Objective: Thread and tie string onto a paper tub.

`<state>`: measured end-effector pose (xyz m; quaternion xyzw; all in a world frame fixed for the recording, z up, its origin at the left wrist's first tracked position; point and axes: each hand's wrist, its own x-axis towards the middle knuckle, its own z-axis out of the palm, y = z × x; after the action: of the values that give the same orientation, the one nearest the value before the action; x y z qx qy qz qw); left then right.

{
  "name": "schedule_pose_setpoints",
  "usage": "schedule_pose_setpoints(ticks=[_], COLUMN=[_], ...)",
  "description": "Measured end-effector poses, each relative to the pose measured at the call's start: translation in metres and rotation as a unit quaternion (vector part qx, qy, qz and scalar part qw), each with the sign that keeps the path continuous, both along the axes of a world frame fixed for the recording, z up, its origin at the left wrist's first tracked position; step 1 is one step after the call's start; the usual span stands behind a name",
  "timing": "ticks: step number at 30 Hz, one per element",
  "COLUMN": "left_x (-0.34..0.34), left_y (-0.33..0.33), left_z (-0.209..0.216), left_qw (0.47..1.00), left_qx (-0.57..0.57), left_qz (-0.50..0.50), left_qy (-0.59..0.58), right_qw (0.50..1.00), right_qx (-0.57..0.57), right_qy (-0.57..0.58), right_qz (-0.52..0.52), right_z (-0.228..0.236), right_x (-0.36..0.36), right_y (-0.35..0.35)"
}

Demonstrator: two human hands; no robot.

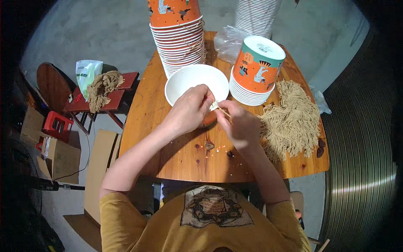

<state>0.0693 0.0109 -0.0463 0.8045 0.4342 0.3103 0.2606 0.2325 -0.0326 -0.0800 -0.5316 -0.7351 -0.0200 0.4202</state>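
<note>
Over the right near rim of the white-lined bucket [184, 80], a small pale piece [213, 106] is pinched between fingertips of the left hand [194, 107], while a thin tan cord [225, 113] beside it is nipped between thumb and finger of the right hand [241, 124]. Whether the bucket is also steadied cannot be told. Bare wood, dotted with pale specks, is shown between hands and the curved near edge of the table [180, 166]. Room to the right is taken up by a heap of tan strands [294, 122]. Behind the bucket, space is bounded by a tall bucket stack [180, 52] at left and an upturned orange-and-green stack [258, 71] at right.
</note>
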Motion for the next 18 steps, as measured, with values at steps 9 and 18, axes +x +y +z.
schedule_pose_setpoints(ticks=[9, 18], left_x=[0.000, -0.038], left_y=[-0.007, -0.013], left_z=[0.000, 0.003], left_qw=[0.992, 0.972], left_qx=[0.117, 0.177], left_qz=[0.007, -0.074], left_qy=[0.040, 0.134], right_qw=[0.985, 0.981], right_qx=[-0.105, -0.104], right_qy=[0.125, 0.060], right_qz=[0.057, 0.150], right_z=[-0.006, 0.041], right_x=[0.004, 0.040], right_y=[-0.002, 0.008])
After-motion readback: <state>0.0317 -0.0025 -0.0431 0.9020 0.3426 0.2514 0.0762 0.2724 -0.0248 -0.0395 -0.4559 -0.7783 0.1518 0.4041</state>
